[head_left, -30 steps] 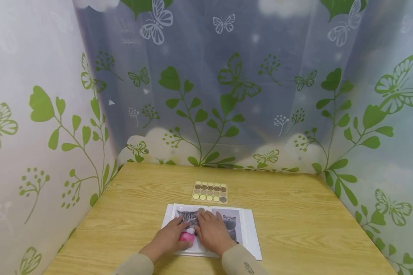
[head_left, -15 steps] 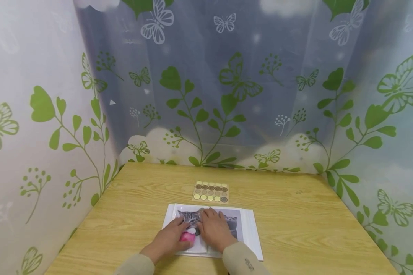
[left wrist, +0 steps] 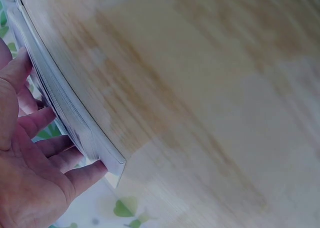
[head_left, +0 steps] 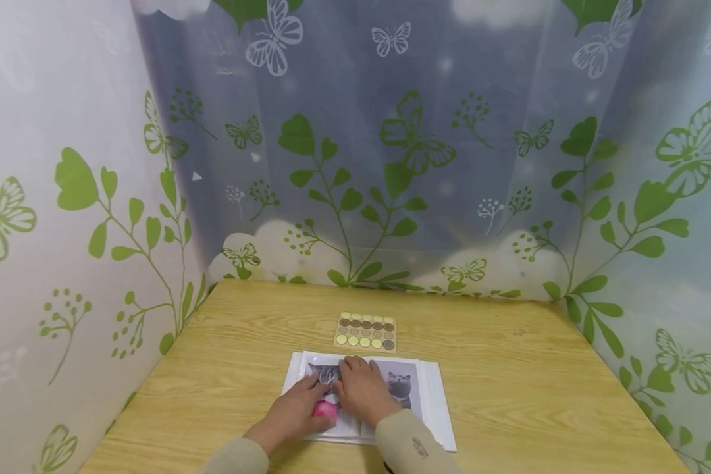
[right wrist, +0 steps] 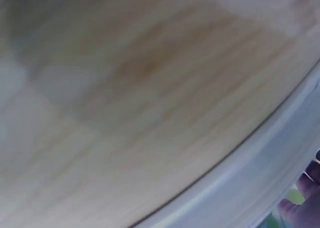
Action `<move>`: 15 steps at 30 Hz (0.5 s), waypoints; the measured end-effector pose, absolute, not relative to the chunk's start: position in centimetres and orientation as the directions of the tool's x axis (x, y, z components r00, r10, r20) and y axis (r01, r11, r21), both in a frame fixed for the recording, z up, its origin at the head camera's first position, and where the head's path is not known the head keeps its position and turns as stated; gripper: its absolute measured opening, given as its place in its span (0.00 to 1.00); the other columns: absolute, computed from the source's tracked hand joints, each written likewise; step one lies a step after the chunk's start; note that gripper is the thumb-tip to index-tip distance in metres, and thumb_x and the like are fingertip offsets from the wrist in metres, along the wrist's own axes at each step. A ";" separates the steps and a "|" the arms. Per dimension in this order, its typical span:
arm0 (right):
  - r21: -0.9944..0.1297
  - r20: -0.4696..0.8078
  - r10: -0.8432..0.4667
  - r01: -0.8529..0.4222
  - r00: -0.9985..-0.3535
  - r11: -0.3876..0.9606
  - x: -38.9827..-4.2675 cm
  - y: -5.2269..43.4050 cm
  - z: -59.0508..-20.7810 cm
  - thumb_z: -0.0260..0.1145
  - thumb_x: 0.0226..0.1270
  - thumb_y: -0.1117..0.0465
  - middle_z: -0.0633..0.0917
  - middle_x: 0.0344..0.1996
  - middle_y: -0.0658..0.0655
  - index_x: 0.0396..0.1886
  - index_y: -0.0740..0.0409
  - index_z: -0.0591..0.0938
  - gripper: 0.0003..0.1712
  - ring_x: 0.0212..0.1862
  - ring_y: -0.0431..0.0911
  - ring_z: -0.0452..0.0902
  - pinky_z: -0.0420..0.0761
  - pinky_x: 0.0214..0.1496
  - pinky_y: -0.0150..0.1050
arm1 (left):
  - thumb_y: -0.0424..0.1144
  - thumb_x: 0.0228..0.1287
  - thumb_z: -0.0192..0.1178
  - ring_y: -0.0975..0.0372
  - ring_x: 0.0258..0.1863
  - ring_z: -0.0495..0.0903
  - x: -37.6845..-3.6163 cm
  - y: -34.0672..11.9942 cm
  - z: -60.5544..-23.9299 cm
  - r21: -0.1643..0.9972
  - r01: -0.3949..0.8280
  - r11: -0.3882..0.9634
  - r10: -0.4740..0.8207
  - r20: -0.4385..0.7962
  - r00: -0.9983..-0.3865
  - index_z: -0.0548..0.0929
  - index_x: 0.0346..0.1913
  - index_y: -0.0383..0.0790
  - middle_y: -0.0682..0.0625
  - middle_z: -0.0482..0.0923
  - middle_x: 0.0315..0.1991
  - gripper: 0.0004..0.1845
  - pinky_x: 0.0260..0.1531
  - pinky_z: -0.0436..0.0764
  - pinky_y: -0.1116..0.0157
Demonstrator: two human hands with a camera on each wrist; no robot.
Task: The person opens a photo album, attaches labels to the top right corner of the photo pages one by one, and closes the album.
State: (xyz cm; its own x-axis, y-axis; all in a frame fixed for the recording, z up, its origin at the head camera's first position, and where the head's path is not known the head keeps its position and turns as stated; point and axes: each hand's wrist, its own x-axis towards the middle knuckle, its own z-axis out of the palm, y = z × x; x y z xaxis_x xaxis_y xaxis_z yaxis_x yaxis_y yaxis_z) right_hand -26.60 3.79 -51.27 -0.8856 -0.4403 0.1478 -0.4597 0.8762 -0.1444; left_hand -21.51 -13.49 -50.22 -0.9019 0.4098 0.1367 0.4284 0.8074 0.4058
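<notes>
The left hand (head_left: 293,411) is laid flat, fingers nearly straight, on the open photo album (head_left: 435,401), beside a pink patch (head_left: 324,409) on the page. The right hand (head_left: 363,394) is spread flat just beside it, fingertips pressed on the grey cat picture (head_left: 322,373). Nothing is gripped by either hand. A sheet of round stickers (head_left: 365,331) lies just beyond the fingertips on the wooden table (head_left: 509,395).
</notes>
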 end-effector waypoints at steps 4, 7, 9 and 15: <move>-0.134 0.135 -0.452 -0.468 -0.882 0.873 -26.4 3.6 -51.3 0.52 0.77 0.47 0.73 0.67 0.61 0.68 0.61 0.72 0.30 0.69 0.55 0.66 0.62 0.71 0.58 | 0.51 0.53 0.73 0.38 0.64 0.69 -21.5 -13.4 -50.2 0.399 0.430 0.810 0.410 0.139 -0.902 0.77 0.61 0.32 0.28 0.68 0.64 0.37 0.58 0.73 0.40; -0.112 0.136 -0.460 -0.475 -0.877 0.873 -26.0 3.6 -51.3 0.51 0.77 0.46 0.72 0.68 0.59 0.68 0.60 0.73 0.30 0.70 0.54 0.65 0.62 0.72 0.58 | 0.51 0.54 0.73 0.38 0.64 0.68 -21.6 -13.3 -50.2 0.397 0.428 0.812 0.409 0.136 -0.902 0.77 0.61 0.32 0.28 0.68 0.64 0.37 0.58 0.73 0.40; -0.094 0.141 -0.474 -0.488 -0.869 0.868 -25.8 3.6 -51.3 0.51 0.77 0.45 0.73 0.68 0.59 0.68 0.60 0.73 0.30 0.70 0.53 0.65 0.62 0.71 0.58 | 0.51 0.54 0.73 0.38 0.64 0.68 -21.6 -13.4 -50.3 0.391 0.428 0.815 0.409 0.136 -0.902 0.78 0.61 0.31 0.28 0.68 0.64 0.36 0.58 0.73 0.40; -0.051 0.140 -0.500 -0.510 -0.855 0.858 -25.3 3.9 -51.5 0.48 0.78 0.45 0.71 0.69 0.58 0.70 0.59 0.72 0.31 0.71 0.52 0.63 0.62 0.72 0.57 | 0.51 0.54 0.73 0.38 0.64 0.69 -21.6 -13.5 -50.5 0.388 0.431 0.815 0.410 0.139 -0.901 0.78 0.60 0.32 0.28 0.69 0.64 0.35 0.57 0.74 0.40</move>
